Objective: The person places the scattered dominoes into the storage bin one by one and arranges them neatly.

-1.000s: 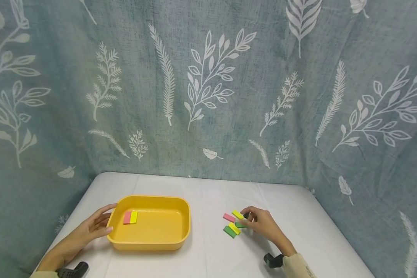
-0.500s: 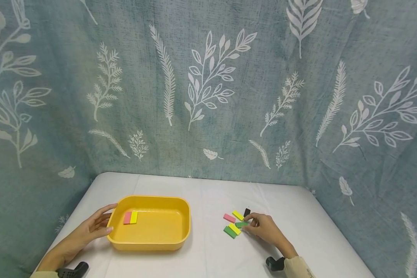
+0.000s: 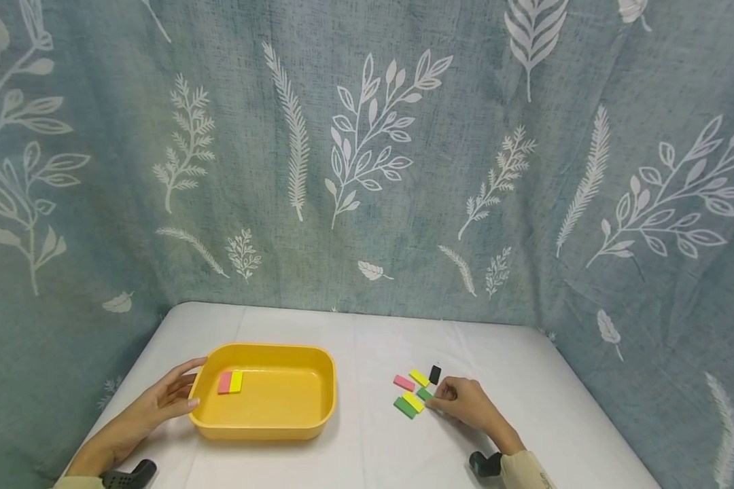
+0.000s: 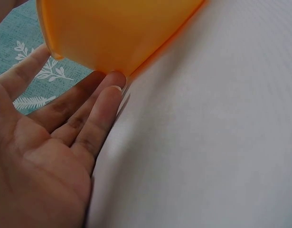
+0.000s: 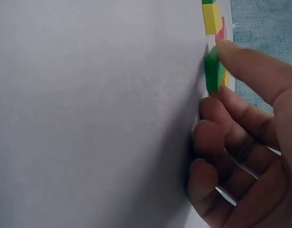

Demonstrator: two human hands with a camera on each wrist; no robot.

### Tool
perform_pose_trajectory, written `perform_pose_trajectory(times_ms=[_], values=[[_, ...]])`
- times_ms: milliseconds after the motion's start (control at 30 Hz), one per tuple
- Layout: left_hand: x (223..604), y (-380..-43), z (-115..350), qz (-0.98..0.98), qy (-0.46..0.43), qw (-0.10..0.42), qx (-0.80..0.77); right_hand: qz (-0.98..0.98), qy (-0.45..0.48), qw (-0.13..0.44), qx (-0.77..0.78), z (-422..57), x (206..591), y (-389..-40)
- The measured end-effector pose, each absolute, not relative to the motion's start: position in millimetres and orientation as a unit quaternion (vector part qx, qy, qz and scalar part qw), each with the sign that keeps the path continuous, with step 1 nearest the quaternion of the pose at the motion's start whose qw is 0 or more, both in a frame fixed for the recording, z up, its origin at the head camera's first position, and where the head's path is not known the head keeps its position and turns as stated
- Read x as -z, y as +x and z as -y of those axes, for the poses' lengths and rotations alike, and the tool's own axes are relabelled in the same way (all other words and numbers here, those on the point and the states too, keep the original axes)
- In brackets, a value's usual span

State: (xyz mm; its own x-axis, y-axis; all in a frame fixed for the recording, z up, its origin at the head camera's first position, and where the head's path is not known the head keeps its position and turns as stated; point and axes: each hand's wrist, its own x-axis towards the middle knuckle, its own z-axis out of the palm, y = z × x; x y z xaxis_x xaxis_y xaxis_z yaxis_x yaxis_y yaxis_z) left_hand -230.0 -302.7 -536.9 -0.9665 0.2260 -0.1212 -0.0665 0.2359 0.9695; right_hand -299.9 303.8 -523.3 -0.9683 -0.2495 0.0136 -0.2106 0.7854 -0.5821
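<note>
My right hand (image 3: pixel 461 402) pinches one end of a green block (image 3: pixel 425 393) between thumb and index finger; in the right wrist view the green block (image 5: pixel 212 72) stands tilted at the fingertips, the other fingers curled beneath. Right by it lie a black block (image 3: pixel 435 374), a yellow block (image 3: pixel 418 378), a pink block (image 3: pixel 404 383), a second yellow block (image 3: pixel 412 402) and another green block (image 3: pixel 405 407). My left hand (image 3: pixel 159 402) rests its extended fingers against the left end of a yellow tray (image 3: pixel 263 432). In the left wrist view, fingertips touch the tray wall (image 4: pixel 112 38).
Inside the tray, a pink block (image 3: pixel 223 383) and a yellow block (image 3: pixel 236 382) lie side by side near the left end. A white cloth (image 3: pixel 367 455) covers the table. Behind hangs a blue-green curtain (image 3: pixel 404 258) with white leaf prints.
My right hand has drawn back slightly from the black block, which now shows whole. The green block at its fingertips has turned a little. The left hand and tray stay put.
</note>
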Motion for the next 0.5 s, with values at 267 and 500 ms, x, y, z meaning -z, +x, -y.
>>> perform_pose_trajectory(times_ms=[267, 500], values=[[535.1, -229.2, 302.6, -0.776, 0.054, 0.117, -0.617, -0.942, -0.130, 0.078, 0.301, -304.7, 520.4, -301.1], [535.3, -229.9, 302.3, -0.776, 0.044, 0.121, -0.618, -0.915, -0.192, 0.117, 0.336, -310.9, 514.0, -303.7]])
